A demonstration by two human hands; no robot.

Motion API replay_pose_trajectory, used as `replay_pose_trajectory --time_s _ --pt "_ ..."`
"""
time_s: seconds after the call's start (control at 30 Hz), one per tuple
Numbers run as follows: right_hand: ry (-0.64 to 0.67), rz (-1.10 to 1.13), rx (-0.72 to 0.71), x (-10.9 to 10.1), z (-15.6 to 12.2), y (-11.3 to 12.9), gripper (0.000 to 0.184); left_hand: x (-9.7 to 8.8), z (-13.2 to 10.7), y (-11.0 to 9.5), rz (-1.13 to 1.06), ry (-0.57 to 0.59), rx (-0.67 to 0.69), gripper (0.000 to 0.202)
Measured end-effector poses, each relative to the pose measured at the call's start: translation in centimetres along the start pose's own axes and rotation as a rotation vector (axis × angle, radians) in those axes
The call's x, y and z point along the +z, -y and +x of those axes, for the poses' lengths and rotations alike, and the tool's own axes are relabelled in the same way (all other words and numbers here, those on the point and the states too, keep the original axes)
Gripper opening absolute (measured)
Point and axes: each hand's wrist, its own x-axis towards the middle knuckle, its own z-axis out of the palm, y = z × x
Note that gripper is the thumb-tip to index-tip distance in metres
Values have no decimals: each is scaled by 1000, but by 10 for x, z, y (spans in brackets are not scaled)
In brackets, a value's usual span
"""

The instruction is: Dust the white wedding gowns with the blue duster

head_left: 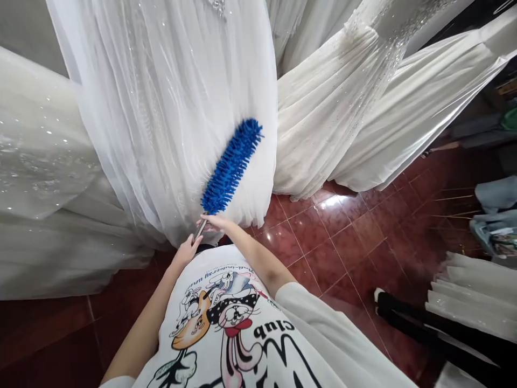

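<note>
Gowns (169, 108) hanging white and sheer across top of view, skirts pooling on red tiled floor (347, 242). Blue duster (232, 164) lying against centre gown, head slanting toward 1 o'clock, handle pointing toward 7. Right hand (216, 222) gripping handle just below blue head. Left hand (186, 250) closing around handle's lower end, at 7 o'clock from right hand. Printed T-shirt (230, 323) filling bottom centre.

The duster (232, 166) has a fuzzy, nubby blue microfibre head on a smooth metallic-looking handle. The hanging gown (169, 108) is sheer white tulle, soft and matt, flecked with glittering sequins. The floor (343, 242) is dark red tile, glossy and reflective.
</note>
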Motion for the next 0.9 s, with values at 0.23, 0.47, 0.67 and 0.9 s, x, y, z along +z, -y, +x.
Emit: replay_pose_trajectory --time_s 0.23,0.47,0.67,0.9 --pt "-205 85 159 -52 -6 -68 23 32 -23 -8 98 133 10 58" --pt "-541 51 -219 -68 -42 -60 7 59 -32 -62 50 12 123 50" --pt "-475 -52 -932 -21 -96 14 20 32 -29 -117 -384 -288 329 51" --pt "-294 -195 -457 2 -55 31 5 10 -15 -76 -387 -180 139 51"
